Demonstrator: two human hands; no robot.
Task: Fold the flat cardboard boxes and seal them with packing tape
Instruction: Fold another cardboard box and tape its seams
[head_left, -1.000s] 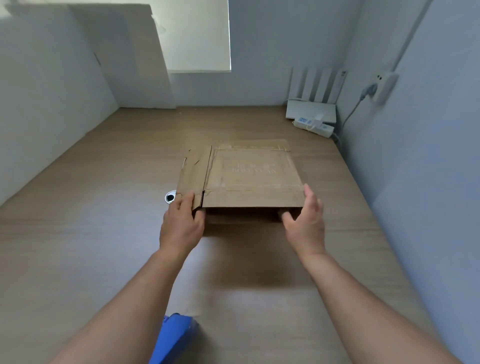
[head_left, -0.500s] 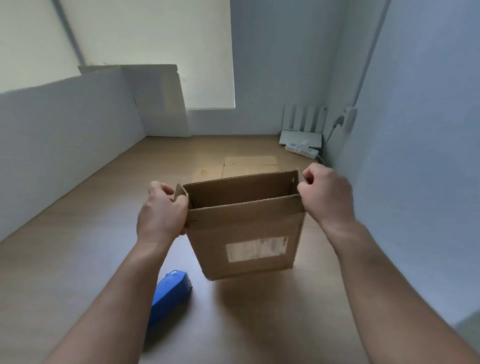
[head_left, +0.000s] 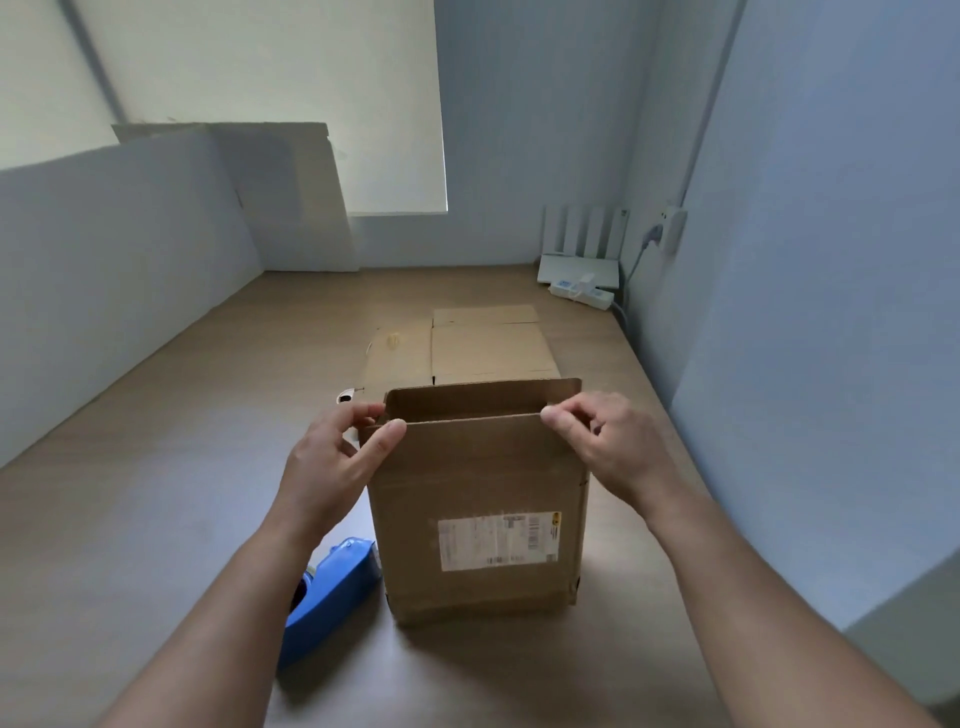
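The cardboard box (head_left: 478, 483) stands upright between both hands, its open top towards the far wall, its labelled face towards the person; the left hand (head_left: 332, 462) pinches the near panel's top left corner between thumb and fingers; the right hand (head_left: 608, 447) pinches the top right corner; a blue tape dispenser (head_left: 332, 587) lies on the table (head_left: 156, 493) just left of the box; flat cardboard (head_left: 488, 348) lies behind it.

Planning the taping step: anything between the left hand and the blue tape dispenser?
Nothing visible. The tape dispenser lies on the table beside the box, below the left hand, which pinches the box's top corner.
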